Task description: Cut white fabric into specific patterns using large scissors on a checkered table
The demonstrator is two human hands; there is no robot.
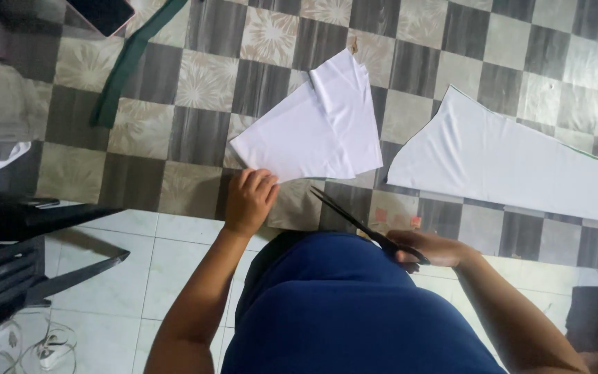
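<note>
Just beyond the scissors (361, 223) in the right grip (430, 249) lies folded white cloth (316, 128).

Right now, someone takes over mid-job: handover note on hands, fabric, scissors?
Left hand: fingers pressed on the near edge of the folded white fabric piece, pinning it to the checkered floor mat.
Right hand: gripping the black scissors, blades shut or nearly so, tips pointing toward that piece, just short of its edge.
Second white fabric piece: lies flat to the right, already cut to shape, untouched.
Dark green strip: upper left, apart.
Done: both pieces laid out. Left: no cut visible in the pinned piece.
</note>
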